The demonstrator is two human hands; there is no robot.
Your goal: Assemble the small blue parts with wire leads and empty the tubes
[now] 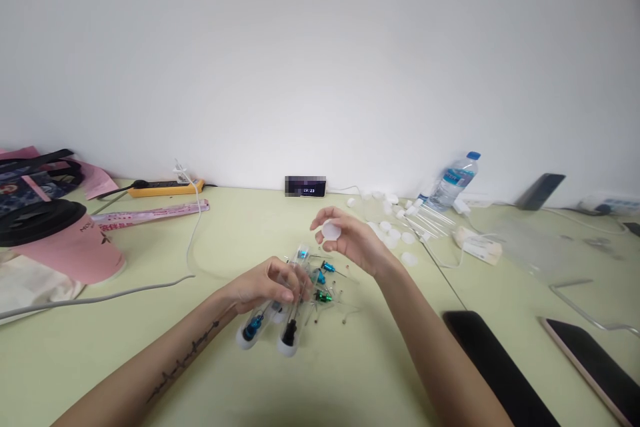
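In the head view my left hand (267,283) is closed over a clear plastic tube (295,310) that lies slanted on the table. A white round end and a black fitting (289,333) show at the tube's near end. Beside it lies another clear tube with a blue fitting (253,327) inside, partly under my hand. My right hand (353,237) is raised just beyond the tubes, pinching a thin white disc (331,230). Between the hands are loose small parts, among them a blue piece with a thin rod (328,267) and a green piece (323,296).
Several white discs (393,235) and thin clear sticks (433,220) lie at the back right, near a water bottle (455,180). A pink cup (80,240) tilts at left by a grey cable (120,293). Dark phones (590,360) lie at right; a small clock display (305,187) stands by the wall.
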